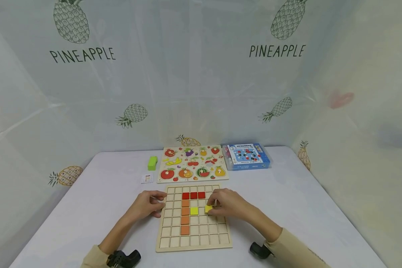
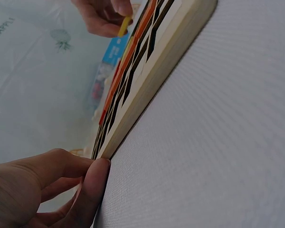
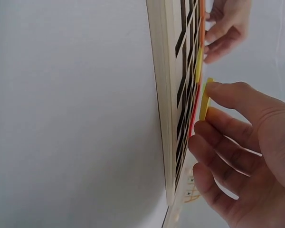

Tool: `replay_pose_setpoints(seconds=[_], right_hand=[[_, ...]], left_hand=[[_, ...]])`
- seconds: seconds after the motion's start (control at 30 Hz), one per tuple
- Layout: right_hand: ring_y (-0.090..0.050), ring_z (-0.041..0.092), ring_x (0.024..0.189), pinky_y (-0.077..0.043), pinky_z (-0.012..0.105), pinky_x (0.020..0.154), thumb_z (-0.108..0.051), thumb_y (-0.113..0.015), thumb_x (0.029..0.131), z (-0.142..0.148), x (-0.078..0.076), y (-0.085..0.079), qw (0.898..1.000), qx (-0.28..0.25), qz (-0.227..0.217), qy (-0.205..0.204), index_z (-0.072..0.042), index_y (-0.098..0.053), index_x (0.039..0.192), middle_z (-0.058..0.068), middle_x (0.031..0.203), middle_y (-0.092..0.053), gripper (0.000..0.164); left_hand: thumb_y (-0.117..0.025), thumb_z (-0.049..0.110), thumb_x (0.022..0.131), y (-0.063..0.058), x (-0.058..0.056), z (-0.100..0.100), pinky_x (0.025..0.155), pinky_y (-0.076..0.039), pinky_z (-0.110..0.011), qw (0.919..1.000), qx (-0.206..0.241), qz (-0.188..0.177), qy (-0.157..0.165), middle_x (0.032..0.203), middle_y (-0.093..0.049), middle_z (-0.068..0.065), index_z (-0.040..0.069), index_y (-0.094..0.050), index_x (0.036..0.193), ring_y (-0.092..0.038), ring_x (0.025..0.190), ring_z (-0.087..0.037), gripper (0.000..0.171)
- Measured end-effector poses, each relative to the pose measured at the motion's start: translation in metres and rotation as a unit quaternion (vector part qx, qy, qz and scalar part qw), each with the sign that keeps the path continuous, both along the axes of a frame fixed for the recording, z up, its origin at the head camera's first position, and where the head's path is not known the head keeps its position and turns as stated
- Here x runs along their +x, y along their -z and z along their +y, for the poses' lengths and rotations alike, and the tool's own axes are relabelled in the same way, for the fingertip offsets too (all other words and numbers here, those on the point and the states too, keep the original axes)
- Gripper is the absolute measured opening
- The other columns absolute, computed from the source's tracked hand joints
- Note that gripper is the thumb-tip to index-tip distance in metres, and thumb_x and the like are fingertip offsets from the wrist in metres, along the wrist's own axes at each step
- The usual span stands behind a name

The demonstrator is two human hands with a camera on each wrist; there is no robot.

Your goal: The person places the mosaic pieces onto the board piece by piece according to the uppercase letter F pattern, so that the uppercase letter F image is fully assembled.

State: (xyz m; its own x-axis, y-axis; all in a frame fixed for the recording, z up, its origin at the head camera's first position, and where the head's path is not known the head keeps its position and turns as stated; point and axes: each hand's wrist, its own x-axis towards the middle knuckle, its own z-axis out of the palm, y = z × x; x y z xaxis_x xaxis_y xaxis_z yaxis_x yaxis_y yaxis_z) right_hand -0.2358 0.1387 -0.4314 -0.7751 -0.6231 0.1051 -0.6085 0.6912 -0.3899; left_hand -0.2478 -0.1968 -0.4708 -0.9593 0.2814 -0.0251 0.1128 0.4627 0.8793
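Note:
A wooden grid board (image 1: 194, 247) lies flat on the table, holding a row of red tiles (image 1: 194, 195), a column of orange tiles (image 1: 185, 220) and one yellow tile (image 1: 194, 211). Over the board's right half, my right hand (image 1: 228, 204) pinches another yellow tile (image 3: 205, 99) between thumb and forefinger. That tile stands tilted just off the board in the right wrist view. At the board's left edge, my left hand (image 1: 146, 204) holds the rim with thumb and forefinger, seen closely in the left wrist view.
Behind the grid lies a fruit picture board (image 1: 192, 162), with a blue boxed set (image 1: 247, 157) to its right. A green block (image 1: 152, 163) and a small printed card (image 1: 147, 178) lie to its left. A pineapple-print curtain (image 1: 194, 74) stands behind the white table (image 1: 274, 193).

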Motion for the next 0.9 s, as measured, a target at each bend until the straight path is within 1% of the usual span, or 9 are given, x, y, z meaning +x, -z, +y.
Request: replay_pose_setpoints(seconds=[0.23, 0.5, 0.73, 0.9], right_hand=[[-0.051, 0.002, 0.073, -0.047, 0.013, 0.065, -0.038, -0.078, 0.083, -0.012, -0.002, 0.001, 1.0, 0.017, 0.01, 0.003, -0.019, -0.075, 0.096, -0.007, 0.09, -0.067, 0.023], [-0.051, 0.003, 0.072, -0.047, 0.012, 0.064, -0.034, -0.078, 0.083, -0.019, -0.003, 0.004, 1.0, 0.016, 0.003, 0.001, -0.018, -0.075, 0.095, -0.006, 0.088, -0.065, 0.02], [-0.056, 0.008, 0.076, -0.047, 0.013, 0.065, -0.032, -0.078, 0.083, -0.022, -0.001, 0.004, 1.0, 0.022, 0.002, 0.001, -0.018, -0.075, 0.096, -0.006, 0.089, -0.065, 0.019], [-0.055, 0.007, 0.075, -0.047, 0.012, 0.065, -0.032, -0.078, 0.083, -0.023, 0.0, 0.004, 1.0, 0.024, 0.005, 0.001, -0.018, -0.075, 0.096, -0.006, 0.089, -0.065, 0.02]], left_hand=[[-0.072, 0.006, 0.086, -0.003, 0.0, 0.001, 0.056, -0.062, -0.03, 1.0, 0.002, -0.003, -0.002, 0.111, -0.065, -0.018, -0.003, -0.064, 0.122, -0.068, 0.073, -0.017, 0.039], [-0.072, 0.007, 0.086, -0.002, 0.0, 0.001, 0.055, -0.062, -0.03, 1.0, 0.001, -0.002, -0.002, 0.112, -0.065, -0.018, -0.003, -0.064, 0.122, -0.068, 0.074, -0.017, 0.039], [-0.073, 0.008, 0.086, 0.001, 0.0, 0.0, 0.055, -0.062, -0.03, 1.0, 0.002, -0.002, 0.0, 0.111, -0.065, -0.017, -0.002, -0.064, 0.122, -0.067, 0.072, -0.017, 0.039], [-0.073, 0.008, 0.085, 0.002, 0.0, -0.001, 0.055, -0.062, -0.03, 1.0, 0.002, 0.0, 0.002, 0.11, -0.065, -0.017, -0.003, -0.064, 0.122, -0.066, 0.071, -0.017, 0.039]])
